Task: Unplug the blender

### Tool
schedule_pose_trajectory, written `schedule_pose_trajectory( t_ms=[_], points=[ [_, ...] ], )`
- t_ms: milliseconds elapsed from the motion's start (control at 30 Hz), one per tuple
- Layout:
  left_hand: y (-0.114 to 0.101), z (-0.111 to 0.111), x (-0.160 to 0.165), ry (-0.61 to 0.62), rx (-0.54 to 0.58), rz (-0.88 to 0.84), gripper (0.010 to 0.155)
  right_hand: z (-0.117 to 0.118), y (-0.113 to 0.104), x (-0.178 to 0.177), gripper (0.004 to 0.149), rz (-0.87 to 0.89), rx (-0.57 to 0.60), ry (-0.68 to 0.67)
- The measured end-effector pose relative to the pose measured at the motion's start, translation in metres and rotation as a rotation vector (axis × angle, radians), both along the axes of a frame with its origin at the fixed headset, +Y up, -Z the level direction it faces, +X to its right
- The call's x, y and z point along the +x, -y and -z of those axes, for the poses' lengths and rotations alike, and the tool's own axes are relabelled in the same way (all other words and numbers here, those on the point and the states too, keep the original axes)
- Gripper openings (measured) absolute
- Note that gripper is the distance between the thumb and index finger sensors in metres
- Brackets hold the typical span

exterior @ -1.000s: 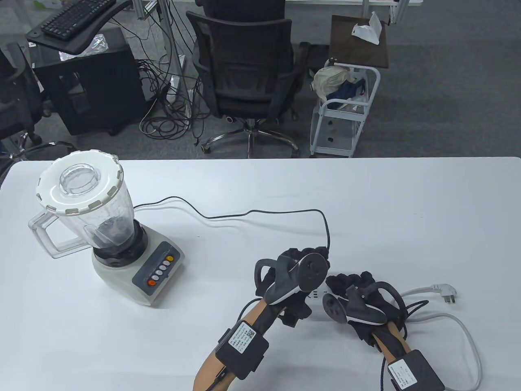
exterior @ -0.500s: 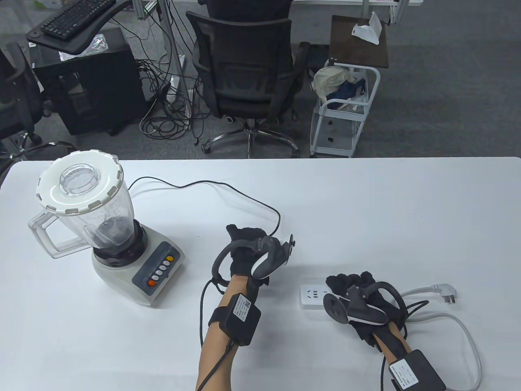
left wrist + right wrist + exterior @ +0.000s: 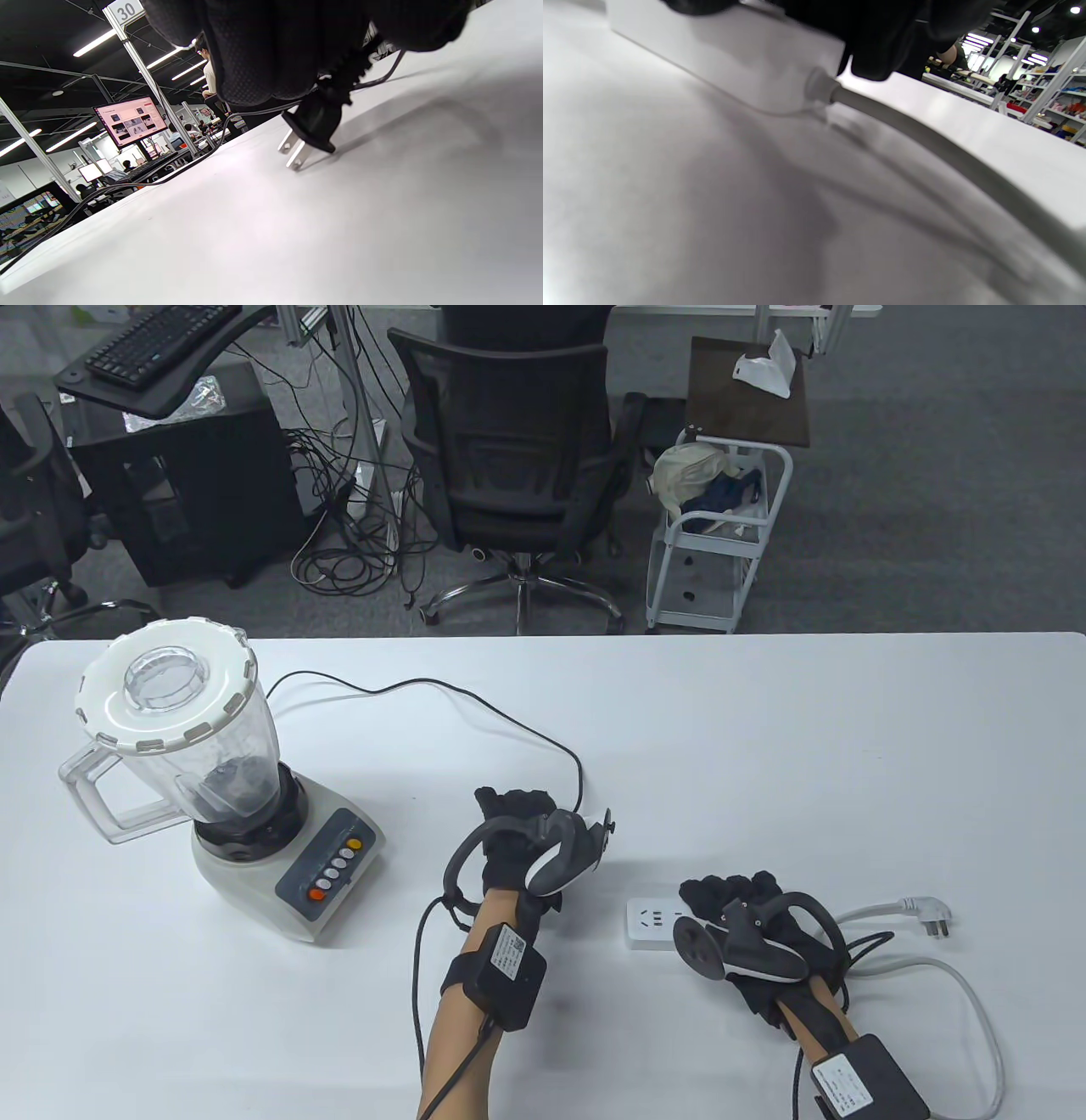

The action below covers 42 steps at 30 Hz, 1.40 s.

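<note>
The blender [image 3: 212,797] stands at the table's left, its black cord [image 3: 441,700] curving right to my left hand [image 3: 517,823]. My left hand holds the cord's black plug [image 3: 312,123] just above the table, its two metal prongs bare and pointing down. The white power strip [image 3: 652,923] lies to the right, its visible socket empty. My right hand [image 3: 734,899] rests on the strip and presses it down; in the right wrist view the strip [image 3: 725,51] and its grey cable [image 3: 925,140] show under the fingers.
The strip's grey cable [image 3: 976,1010] loops along the table's right front, ending in a white plug [image 3: 929,916] lying loose. An office chair [image 3: 517,466] and a white cart [image 3: 721,517] stand beyond the far table edge.
My left hand pulled the black plug out of the power strip and carried it left and away; the cord slackened into a curve. Since half a second ago it lowered slightly. My right hand stayed.
</note>
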<state>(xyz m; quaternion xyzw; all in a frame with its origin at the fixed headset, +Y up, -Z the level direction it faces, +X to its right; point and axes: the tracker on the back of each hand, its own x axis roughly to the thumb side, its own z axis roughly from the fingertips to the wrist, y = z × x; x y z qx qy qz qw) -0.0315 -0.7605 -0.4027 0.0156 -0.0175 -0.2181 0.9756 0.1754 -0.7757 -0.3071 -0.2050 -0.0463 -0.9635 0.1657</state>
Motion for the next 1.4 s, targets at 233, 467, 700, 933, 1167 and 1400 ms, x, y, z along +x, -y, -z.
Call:
schedule_pose_trajectory(
  t_ms=[233,467,700,933,1167,1400],
  points=[
    [-0.02,-0.023,-0.027,0.02,-0.02,-0.277,0.069,0.0,-0.001,0.002,0.071,0.011,-0.029,-0.002],
    [-0.046,-0.064,-0.066,0.083,0.039,-0.455,0.072,0.0,-0.023,0.019,0.076,0.17,0.027,0.065],
    [-0.053,-0.101,-0.107,0.137,0.066,-0.51,0.078,-0.004,-0.041,0.04,0.081,0.285,0.09,0.091],
    [-0.047,-0.123,-0.136,0.142,0.099,-0.49,0.085,-0.008,-0.046,0.053,0.086,0.316,0.133,0.116],
    [-0.035,-0.129,-0.147,0.119,0.124,-0.358,0.089,-0.011,-0.044,0.057,0.086,0.262,0.145,0.145],
    [-0.03,-0.127,-0.157,0.083,0.084,-0.357,0.089,-0.01,-0.037,0.055,0.086,0.2,0.132,0.15]
  ],
)
